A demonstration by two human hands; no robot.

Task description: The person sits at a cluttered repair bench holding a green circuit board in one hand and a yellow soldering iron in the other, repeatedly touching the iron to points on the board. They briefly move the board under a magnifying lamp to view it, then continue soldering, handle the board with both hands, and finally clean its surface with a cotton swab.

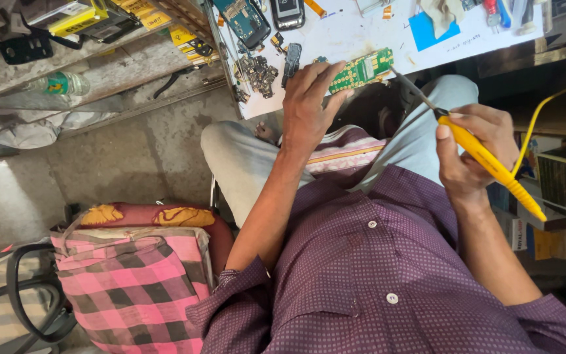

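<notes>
My left hand (pixel 309 105) pins a green circuit board (pixel 363 69) down at the near edge of the white worktop (pixel 355 33), fingertips on the board's left end. My right hand (pixel 470 147) grips a yellow soldering iron (pixel 486 158). Its metal tip (pixel 404 82) points up-left and touches the board's right end. A yellow cable runs from the iron's handle off to the right.
On the worktop lie a dark phone (pixel 287 13), a blue circuit board (pixel 247 19), a pile of small dark parts (pixel 257 69) and a blue pad (pixel 432 29). A shelf with a plastic bottle (pixel 60 83) stands at left. A pink checked bag (pixel 132 288) sits beside my leg.
</notes>
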